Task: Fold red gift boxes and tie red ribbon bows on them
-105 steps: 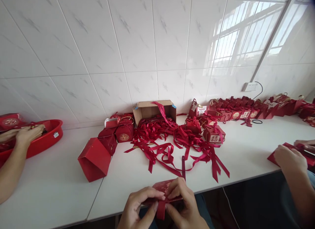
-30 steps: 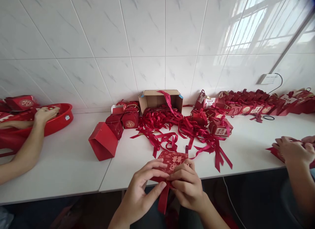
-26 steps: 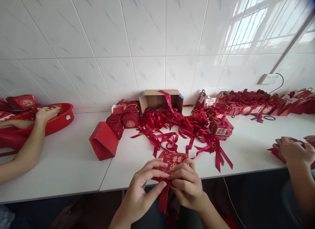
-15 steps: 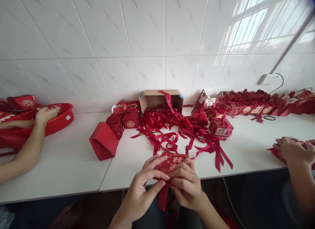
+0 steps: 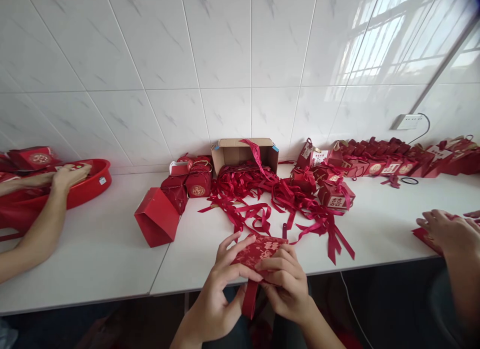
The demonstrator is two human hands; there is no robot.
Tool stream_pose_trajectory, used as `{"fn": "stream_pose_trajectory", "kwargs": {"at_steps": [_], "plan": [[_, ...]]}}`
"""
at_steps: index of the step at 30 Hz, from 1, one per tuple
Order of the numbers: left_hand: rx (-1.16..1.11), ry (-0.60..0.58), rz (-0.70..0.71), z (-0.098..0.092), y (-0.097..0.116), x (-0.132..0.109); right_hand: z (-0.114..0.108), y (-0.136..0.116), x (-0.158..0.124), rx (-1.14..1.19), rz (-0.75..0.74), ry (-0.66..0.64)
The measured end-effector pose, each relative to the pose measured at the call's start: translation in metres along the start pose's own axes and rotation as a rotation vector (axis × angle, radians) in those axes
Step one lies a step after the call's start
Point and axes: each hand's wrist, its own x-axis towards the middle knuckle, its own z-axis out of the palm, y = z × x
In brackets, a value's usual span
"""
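Pinching the red box (image 5: 258, 252) by its near edge, left hand (image 5: 220, 295) and right hand (image 5: 285, 279) flank its down-hanging strap (image 5: 250, 300), left the closer.

Your single head-worn camera faces forward and down. At near range, the lower centre of its view covers your bare left hand (image 5: 222, 295) and your bare right hand (image 5: 284, 284); beyond them lies the long white flat-topped table (image 5: 101, 259), and farthest off, the glossy white marbled tile wall (image 5: 225, 44).
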Motion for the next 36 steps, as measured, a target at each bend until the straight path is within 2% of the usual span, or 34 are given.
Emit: {"fn": "stream_pose_trajectory", "kwargs": {"at_steps": [13, 23, 25, 28, 31, 34, 36], "plan": [[0.060, -0.011, -0.026, 0.004, -0.008, 0.004, 0.004, 0.003, -0.006, 0.067, 0.083, -0.036], [0.070, -0.069, -0.118, 0.008, -0.009, 0.005, 0.010, 0.004, -0.013, 0.089, 0.149, 0.015], [0.074, -0.035, -0.109, 0.014, -0.013, 0.005, 0.012, 0.010, -0.015, 0.089, 0.206, 0.027], [0.009, 0.099, -0.097, 0.031, -0.023, 0.007, 0.017, 0.024, -0.020, 0.107, 0.367, 0.069], [-0.095, 0.240, -0.185, 0.050, -0.041, 0.011, 0.017, 0.039, -0.030, 0.162, 0.534, 0.100], [-0.139, 0.338, -0.285, 0.062, -0.064, 0.011, 0.006, 0.050, -0.045, 0.153, 0.621, -0.006], [-0.163, 0.285, -0.338, 0.064, -0.080, 0.008, -0.006, 0.055, -0.055, 0.096, 0.641, -0.146]]}}
